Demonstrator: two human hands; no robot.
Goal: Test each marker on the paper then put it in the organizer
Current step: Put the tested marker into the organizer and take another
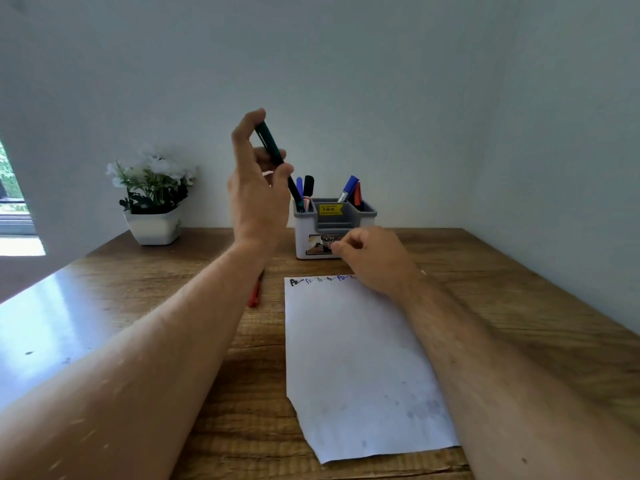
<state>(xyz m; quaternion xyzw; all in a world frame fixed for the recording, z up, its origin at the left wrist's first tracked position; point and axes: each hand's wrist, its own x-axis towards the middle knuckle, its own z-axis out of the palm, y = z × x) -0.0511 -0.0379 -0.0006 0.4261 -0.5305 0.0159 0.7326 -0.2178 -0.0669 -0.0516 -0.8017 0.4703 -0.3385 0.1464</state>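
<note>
My left hand [258,188] is raised above the desk and pinches a dark green marker [273,150], tilted, with its lower end in the left compartment of the grey and white organizer [334,233]. Blue and black markers [306,188] stand in that compartment; a blue and a red marker [353,190] stand in the right one. My right hand [375,259] rests with curled fingers at the top of the white paper [360,365], just in front of the organizer. Small scribbles [322,280] run along the paper's top edge. A red marker [255,292] lies on the desk, mostly behind my left forearm.
A white pot of white flowers [154,195] stands at the back left of the wooden desk [519,306]. Plain walls close the back and right sides. A bright window shows at the far left.
</note>
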